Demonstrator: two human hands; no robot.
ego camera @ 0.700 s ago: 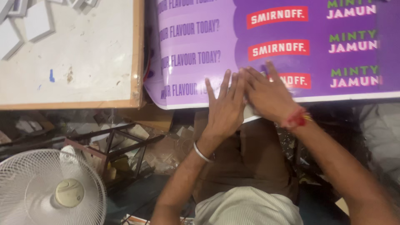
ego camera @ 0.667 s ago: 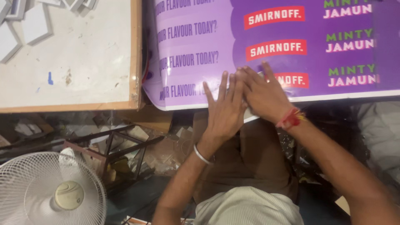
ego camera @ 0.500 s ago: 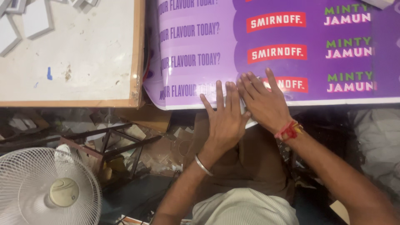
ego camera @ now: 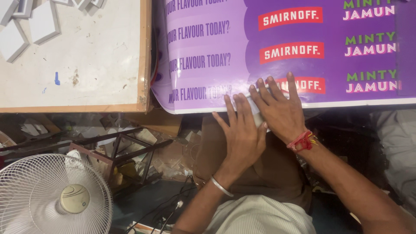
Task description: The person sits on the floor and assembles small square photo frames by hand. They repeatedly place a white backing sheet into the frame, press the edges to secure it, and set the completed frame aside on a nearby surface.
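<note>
Glossy purple sheet (ego camera: 281, 56) under flat hands (ego camera: 260, 125)

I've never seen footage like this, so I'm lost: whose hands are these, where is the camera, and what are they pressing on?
The camera sits on the person's head and looks down, so both hands are their own. The left hand, with a silver bangle at the wrist, and the right hand, with a red thread wristband, lie flat, fingers spread, on the near edge of a large glossy purple printed sheet. A pale flat thing beneath the fingers is mostly hidden. Left of the sheet lies a white board with a wooden rim; lower left stands a white wire-cage fan.
</note>
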